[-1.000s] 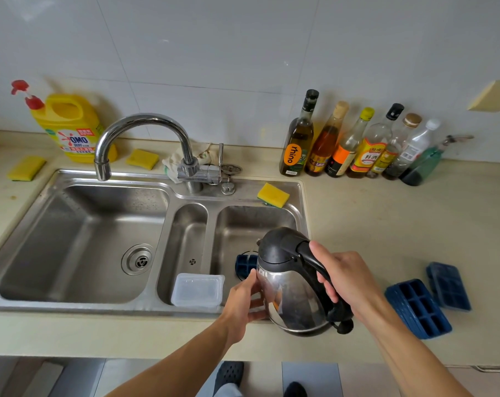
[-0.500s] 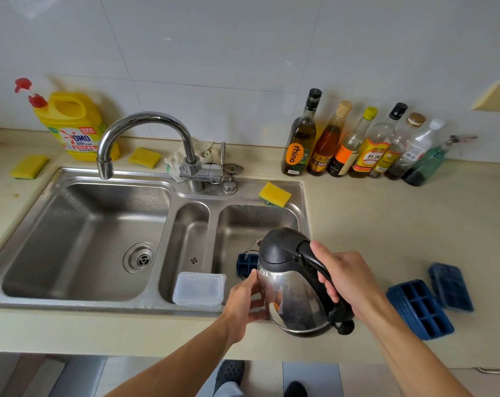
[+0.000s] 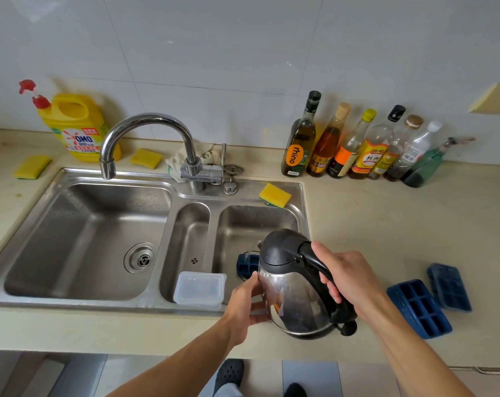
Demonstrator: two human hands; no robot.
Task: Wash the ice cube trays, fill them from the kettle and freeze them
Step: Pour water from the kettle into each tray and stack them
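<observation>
Head view: my right hand (image 3: 349, 279) gripping kettle (image 3: 294, 296) by black handle (image 3: 314, 259), left hand (image 3: 245, 305) pressing open-fingered on slick steel side; judging it heavy; handle being safest hold.

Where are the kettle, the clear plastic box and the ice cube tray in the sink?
kettle (image 3: 294, 299): head view, on its steel body.
clear plastic box (image 3: 199, 287): head view, middle of its top.
ice cube tray in the sink (image 3: 247, 266): head view, visible end left of the kettle.
</observation>
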